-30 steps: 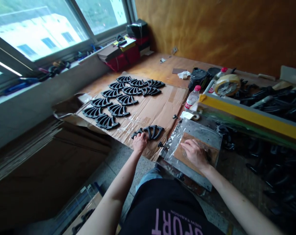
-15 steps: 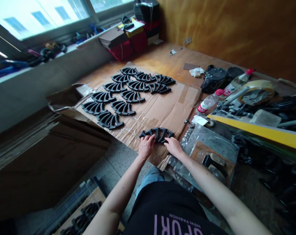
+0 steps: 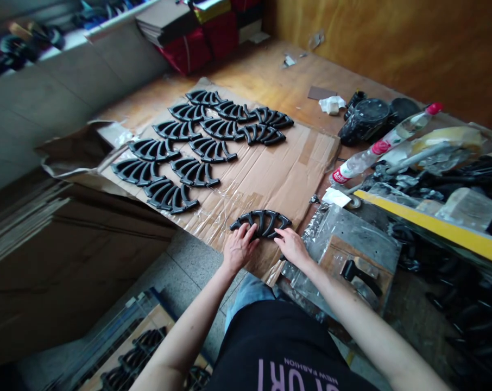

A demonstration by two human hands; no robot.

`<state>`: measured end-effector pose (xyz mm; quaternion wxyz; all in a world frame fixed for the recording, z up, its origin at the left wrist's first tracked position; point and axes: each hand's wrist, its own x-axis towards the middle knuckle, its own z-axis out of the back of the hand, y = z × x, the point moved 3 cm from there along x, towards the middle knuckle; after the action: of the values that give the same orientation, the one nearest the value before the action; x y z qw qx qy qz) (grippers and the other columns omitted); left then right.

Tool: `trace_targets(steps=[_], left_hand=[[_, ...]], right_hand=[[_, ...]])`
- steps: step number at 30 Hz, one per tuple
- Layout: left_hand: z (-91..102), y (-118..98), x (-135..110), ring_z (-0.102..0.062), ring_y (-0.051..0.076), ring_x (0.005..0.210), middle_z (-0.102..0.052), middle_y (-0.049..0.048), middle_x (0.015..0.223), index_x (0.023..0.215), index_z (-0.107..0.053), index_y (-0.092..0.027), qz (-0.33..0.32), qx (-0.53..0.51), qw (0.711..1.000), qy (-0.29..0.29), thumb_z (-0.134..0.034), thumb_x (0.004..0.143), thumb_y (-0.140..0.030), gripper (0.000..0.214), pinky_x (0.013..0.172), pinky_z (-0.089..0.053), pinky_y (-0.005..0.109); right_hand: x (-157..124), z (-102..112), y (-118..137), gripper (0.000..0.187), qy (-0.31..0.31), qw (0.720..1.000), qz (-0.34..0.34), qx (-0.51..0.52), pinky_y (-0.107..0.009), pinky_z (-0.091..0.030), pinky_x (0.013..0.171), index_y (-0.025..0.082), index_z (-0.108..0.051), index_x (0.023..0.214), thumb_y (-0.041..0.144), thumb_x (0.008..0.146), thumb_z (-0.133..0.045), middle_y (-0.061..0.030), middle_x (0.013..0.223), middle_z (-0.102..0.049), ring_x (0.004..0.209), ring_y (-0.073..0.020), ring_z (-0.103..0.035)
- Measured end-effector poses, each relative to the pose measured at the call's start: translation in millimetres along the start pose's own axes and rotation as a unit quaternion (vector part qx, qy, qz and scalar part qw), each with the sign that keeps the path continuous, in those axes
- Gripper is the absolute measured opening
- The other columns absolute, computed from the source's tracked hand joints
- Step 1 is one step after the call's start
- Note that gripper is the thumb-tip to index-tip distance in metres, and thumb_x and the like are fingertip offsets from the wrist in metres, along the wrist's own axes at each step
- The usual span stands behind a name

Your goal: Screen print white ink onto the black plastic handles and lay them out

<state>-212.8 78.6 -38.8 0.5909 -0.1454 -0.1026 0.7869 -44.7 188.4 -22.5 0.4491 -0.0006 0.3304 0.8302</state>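
Observation:
A black, glossy, fan-shaped ribbed part (image 3: pixel 263 222) lies on the front corner of a flattened cardboard sheet (image 3: pixel 270 176). My left hand (image 3: pixel 240 247) grips its lower left edge, fingertips over the ribs. At the right end, my right hand (image 3: pixel 290 245) pinches its rim between thumb and fingers. What lies under my fingers is hidden. Farther back on the cardboard, several similar black ribbed parts (image 3: pixel 172 194) are laid out in overlapping rows.
To the right stand plastic bottles (image 3: pixel 347 167), black tubs (image 3: pixel 364 119) and a yellow-edged bin (image 3: pixel 433 217) of black parts. A black-handled tool (image 3: pixel 362 274) rests on a grey plate (image 3: pixel 368 231). Stacked cardboard (image 3: pixel 79 233) is at left; a red bundle (image 3: pixel 189 49) sits behind.
The camera view has tipped downward and closer, so the window has left the picture. My left hand's fingers have shifted slightly on the ribbed part; the part stays in place.

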Motion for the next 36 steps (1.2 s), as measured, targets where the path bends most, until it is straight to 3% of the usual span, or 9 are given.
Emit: trace_targets(steps=[5, 10, 13, 17, 21, 26, 29, 31, 36], left_hand=[[-5.4, -28.5, -12.7, -0.042, 0.032, 0.131, -0.044, 0.0108, 0.15, 0.144, -0.048, -0.028, 0.028, -0.009, 0.998, -0.05, -0.044, 0.094, -0.048, 0.054, 0.11, -0.032, 0.048], [-17.1, -62.6, 5.9, -0.032, 0.042, 0.137, -0.044, 0.0139, 0.15, 0.141, -0.052, -0.021, 0.08, -0.044, 0.995, -0.042, -0.054, 0.087, -0.048, 0.06, 0.114, -0.02, 0.062], [-20.6, -62.8, 15.9, -0.033, 0.043, 0.135, -0.048, 0.0143, 0.146, 0.133, -0.059, -0.02, 0.1, -0.051, 0.992, -0.061, -0.059, 0.084, -0.039, 0.053, 0.114, -0.019, 0.064], [-16.8, -45.0, 32.4, -0.036, 0.04, 0.134, -0.054, 0.0093, 0.142, 0.125, -0.065, -0.026, 0.043, -0.055, 0.995, -0.077, -0.067, 0.079, -0.032, 0.046, 0.114, -0.021, 0.063], [-0.1, -24.1, 84.3, -0.039, 0.039, 0.132, -0.058, 0.0086, 0.138, 0.12, -0.068, -0.026, -0.07, -0.068, 0.994, -0.058, -0.075, 0.073, -0.04, 0.049, 0.113, -0.024, 0.062], [23.2, -5.9, 182.9, -0.04, 0.036, 0.132, -0.06, 0.0083, 0.136, 0.119, -0.069, -0.025, -0.158, -0.058, 0.985, -0.032, -0.077, 0.07, -0.046, 0.054, 0.112, -0.029, 0.055], [35.1, 8.7, 232.2, -0.042, 0.033, 0.132, -0.061, 0.0069, 0.134, 0.117, -0.071, -0.026, -0.158, -0.034, 0.987, -0.013, -0.079, 0.068, -0.041, 0.052, 0.112, -0.032, 0.049], [44.2, 21.9, 255.7, -0.044, 0.032, 0.131, -0.062, 0.0069, 0.133, 0.116, -0.071, -0.027, -0.138, -0.024, 0.99, -0.019, -0.081, 0.066, -0.038, 0.052, 0.112, -0.033, 0.048], [54.9, 47.9, 281.9, -0.041, 0.038, 0.133, -0.057, 0.0144, 0.137, 0.123, -0.066, -0.021, -0.041, -0.009, 0.996, -0.073, -0.071, 0.077, -0.039, 0.05, 0.109, -0.031, 0.059]], right_hand=[[-1.4, -2.3, -1.9, 0.038, -0.007, 1.0, 0.002, 0.006, -0.033, -0.048, 0.097, 0.017, -0.064, 0.128, 0.023, 0.091, -0.056, -0.0119, 0.113, -0.069, 0.103, -0.0205, -0.066], [1.0, -2.0, 1.3, 0.036, -0.018, 1.0, -0.009, 0.002, -0.035, -0.049, 0.095, 0.014, -0.066, 0.124, 0.021, 0.091, -0.055, -0.014, 0.111, -0.07, 0.102, -0.0226, -0.066], [0.2, -5.1, 1.9, 0.035, -0.025, 1.0, -0.014, 0.005, -0.034, -0.05, 0.093, 0.012, -0.066, 0.123, 0.021, 0.092, -0.053, -0.0131, 0.105, -0.071, 0.096, -0.0221, -0.067], [-1.0, -10.7, 0.8, 0.035, -0.056, 0.998, -0.002, 0.02, -0.035, -0.051, 0.09, 0.016, -0.066, 0.123, 0.021, 0.092, -0.052, -0.0108, 0.101, -0.071, 0.093, -0.0215, -0.067], [20.3, -4.1, 3.3, 0.038, -0.117, 0.992, 0.038, 0.021, -0.04, -0.049, 0.097, 0.016, -0.064, 0.126, 0.021, 0.09, -0.054, -0.0121, 0.106, -0.07, 0.104, -0.0254, -0.062], [88.1, 15.6, 13.5, 0.046, -0.155, 0.987, 0.039, 0.008, -0.046, -0.044, 0.103, 0.015, -0.059, 0.132, 0.023, 0.086, -0.058, -0.0153, 0.119, -0.066, 0.115, -0.0274, -0.057], [120.7, 19.2, 23.3, 0.05, -0.137, 0.99, 0.034, 0.015, -0.046, -0.043, 0.105, 0.016, -0.057, 0.133, 0.021, 0.084, -0.06, -0.0156, 0.125, -0.063, 0.12, -0.027, -0.055], [127.6, 17.3, 30.1, 0.049, -0.124, 0.991, 0.041, 0.028, -0.045, -0.043, 0.106, 0.018, -0.059, 0.132, 0.019, 0.083, -0.06, -0.0137, 0.125, -0.063, 0.12, -0.0258, -0.055], [100.5, 12.0, 41.4, 0.043, -0.087, 0.993, 0.068, 0.05, -0.044, -0.043, 0.107, 0.019, -0.064, 0.125, 0.017, 0.082, -0.063, -0.012, 0.123, -0.064, 0.119, -0.0256, -0.056]])
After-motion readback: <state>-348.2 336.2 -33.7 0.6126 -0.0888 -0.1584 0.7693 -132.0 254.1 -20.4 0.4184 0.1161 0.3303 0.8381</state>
